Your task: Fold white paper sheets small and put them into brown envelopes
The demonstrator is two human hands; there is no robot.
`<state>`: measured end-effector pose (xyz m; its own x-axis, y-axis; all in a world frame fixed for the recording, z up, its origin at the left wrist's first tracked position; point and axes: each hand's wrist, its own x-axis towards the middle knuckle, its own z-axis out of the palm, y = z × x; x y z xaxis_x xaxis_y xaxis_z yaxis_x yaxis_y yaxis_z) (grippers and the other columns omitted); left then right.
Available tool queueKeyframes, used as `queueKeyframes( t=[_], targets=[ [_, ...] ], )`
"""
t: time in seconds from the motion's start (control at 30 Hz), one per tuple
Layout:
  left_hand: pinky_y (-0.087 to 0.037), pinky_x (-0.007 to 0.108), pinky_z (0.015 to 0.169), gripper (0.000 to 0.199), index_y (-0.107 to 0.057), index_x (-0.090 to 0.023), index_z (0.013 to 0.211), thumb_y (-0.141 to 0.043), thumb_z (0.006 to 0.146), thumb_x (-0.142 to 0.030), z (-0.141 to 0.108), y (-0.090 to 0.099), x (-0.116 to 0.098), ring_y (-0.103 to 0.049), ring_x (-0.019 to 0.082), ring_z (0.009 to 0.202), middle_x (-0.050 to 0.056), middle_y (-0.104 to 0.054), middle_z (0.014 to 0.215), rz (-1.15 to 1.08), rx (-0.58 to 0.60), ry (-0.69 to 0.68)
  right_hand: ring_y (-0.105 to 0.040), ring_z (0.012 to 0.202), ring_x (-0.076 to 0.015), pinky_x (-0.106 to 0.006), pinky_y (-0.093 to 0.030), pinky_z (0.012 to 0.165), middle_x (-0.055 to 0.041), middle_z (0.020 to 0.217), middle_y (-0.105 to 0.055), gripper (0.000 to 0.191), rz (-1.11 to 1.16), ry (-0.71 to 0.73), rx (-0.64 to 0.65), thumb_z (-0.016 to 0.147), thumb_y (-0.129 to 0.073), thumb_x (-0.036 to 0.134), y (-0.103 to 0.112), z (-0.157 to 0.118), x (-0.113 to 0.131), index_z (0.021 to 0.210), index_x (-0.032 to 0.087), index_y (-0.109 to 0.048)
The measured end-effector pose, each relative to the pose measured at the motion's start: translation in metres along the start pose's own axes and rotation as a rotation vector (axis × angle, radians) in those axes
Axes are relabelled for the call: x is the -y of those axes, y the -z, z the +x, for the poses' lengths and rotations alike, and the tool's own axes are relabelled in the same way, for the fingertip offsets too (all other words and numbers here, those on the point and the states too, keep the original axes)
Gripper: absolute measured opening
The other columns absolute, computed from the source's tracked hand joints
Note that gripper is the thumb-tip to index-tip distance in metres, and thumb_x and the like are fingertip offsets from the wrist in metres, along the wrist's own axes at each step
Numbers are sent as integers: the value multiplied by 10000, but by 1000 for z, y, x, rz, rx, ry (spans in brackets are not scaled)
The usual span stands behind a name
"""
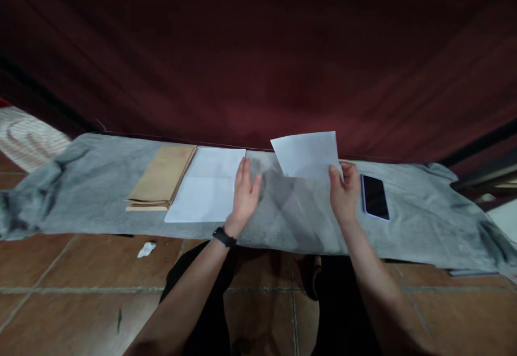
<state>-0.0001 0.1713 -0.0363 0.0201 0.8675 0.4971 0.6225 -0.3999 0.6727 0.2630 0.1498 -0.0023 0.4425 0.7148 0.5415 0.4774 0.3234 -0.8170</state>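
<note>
My right hand [344, 192] pinches the lower right corner of a white sheet of paper [309, 154], which is lifted above the grey cloth. With fingers stretched out, my left hand [245, 194] rests at the right edge of another white paper [205, 183] that lies flat and shows a faint crease across it. To the left of that paper is a stack of brown envelopes [161, 175], partly over or against its edge; I cannot tell which. A phone [375, 197] with a dark screen and a pale purple edge lies just right of my right hand.
A grey cloth [100, 183] covers the long, narrow surface. Behind it rises a dark red panel [258, 76]. A crumpled white scrap [146, 249] lies on the brown tiled floor [100, 270]. Striped fabric [28, 135] shows at the far left.
</note>
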Motion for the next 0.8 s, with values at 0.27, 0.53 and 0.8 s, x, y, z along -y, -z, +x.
queueKeyframes(
  t=[0.27, 0.53, 0.8],
  targets=[
    [-343, 432, 1216, 490, -567, -221, 1400, -387, 1041, -502, 17, 18, 4, -492, 228, 1399, 91, -559, 1488, -254, -13, 53, -657, 1181, -207, -427, -517, 1073, -72, 1286, -696, 196, -303, 529, 754, 1005, -477, 150, 4, -68, -13, 1071, 219, -648],
    [-190, 382, 1275, 530, -461, -242, 1507, -244, 1074, -456, -8, -36, -17, -275, 149, 1527, 31, -397, 1618, 42, 859, -379, -612, 1269, -246, -449, -457, 1146, -148, 1358, -651, 445, -472, 625, 960, 913, -538, 61, 6, -101, -26, 1348, 137, -595],
    [-101, 406, 1281, 537, -354, -260, 1567, -215, 1074, -420, 14, -85, -2, -173, 165, 1558, 2, -276, 1670, 325, 938, -514, -511, 1390, -218, -435, -386, 1198, -129, 1501, -541, 516, -477, 591, 1074, 934, -534, 77, 11, -100, -36, 1440, 176, -540]
  ],
)
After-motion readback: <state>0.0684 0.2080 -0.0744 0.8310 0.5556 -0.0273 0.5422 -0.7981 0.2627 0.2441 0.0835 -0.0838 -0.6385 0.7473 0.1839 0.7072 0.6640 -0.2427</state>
